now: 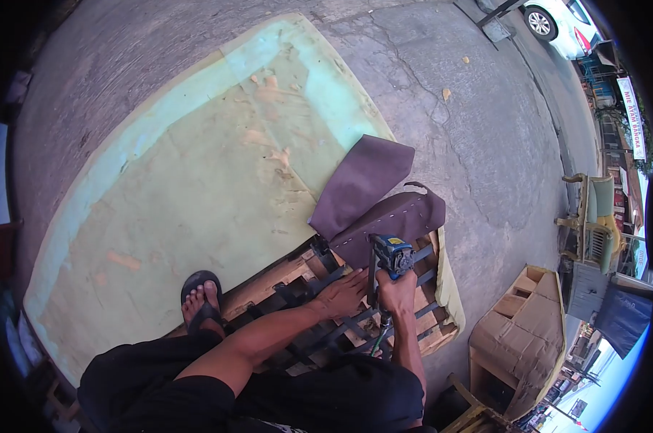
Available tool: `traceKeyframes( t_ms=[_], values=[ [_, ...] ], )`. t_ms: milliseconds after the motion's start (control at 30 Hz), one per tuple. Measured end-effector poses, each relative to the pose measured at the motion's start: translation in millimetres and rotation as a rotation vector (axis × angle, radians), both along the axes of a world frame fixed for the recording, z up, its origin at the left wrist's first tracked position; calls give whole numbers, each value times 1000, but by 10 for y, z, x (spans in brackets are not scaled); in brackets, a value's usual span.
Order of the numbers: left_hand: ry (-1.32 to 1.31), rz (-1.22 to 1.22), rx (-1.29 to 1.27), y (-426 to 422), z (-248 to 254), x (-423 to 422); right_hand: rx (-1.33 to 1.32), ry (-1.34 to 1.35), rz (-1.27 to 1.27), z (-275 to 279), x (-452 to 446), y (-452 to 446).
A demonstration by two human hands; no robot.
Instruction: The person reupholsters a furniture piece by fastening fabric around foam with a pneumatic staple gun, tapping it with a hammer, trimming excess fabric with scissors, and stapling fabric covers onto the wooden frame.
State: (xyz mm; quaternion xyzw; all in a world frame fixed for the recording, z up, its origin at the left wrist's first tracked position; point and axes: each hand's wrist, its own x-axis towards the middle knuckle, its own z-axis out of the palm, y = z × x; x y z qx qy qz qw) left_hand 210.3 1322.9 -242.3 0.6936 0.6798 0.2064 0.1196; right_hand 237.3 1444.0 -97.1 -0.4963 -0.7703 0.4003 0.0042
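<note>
My right hand (397,290) is wrapped around the handle of a blue and black staple gun (393,254), with a green hose (381,333) running down from it. Just left of the tool, my left hand (343,294) lies with fingers stretched over black webbing straps (287,294) on a wooden frame (261,283). Beyond both hands, dark purple fabric (366,177) drapes over the frame's edge, folded, with a row of small light marks, likely staples, along one part. Where the gun's nose meets the work is hard to see.
A large worn foam pad (189,180) covers much of the ground at left, with my sandalled foot (201,299) at its edge. To the right stand a cardboard-covered wooden frame (517,339) and an ornate chair (593,224). A white car (564,25) is at the far right.
</note>
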Motion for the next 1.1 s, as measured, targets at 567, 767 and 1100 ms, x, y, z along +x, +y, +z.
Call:
traceKeyframes(
  t_ms=[567,767,1100],
  values=[
    [-1313,225,-27,226,683,-27,-842,840,-487,-44,813,368],
    [-1023,403,-135,302,1004,132,-888,933,-563,-96,991,341],
    [-803,478,-276,350,1218,205,-732,868,-600,12,1083,213]
  ],
)
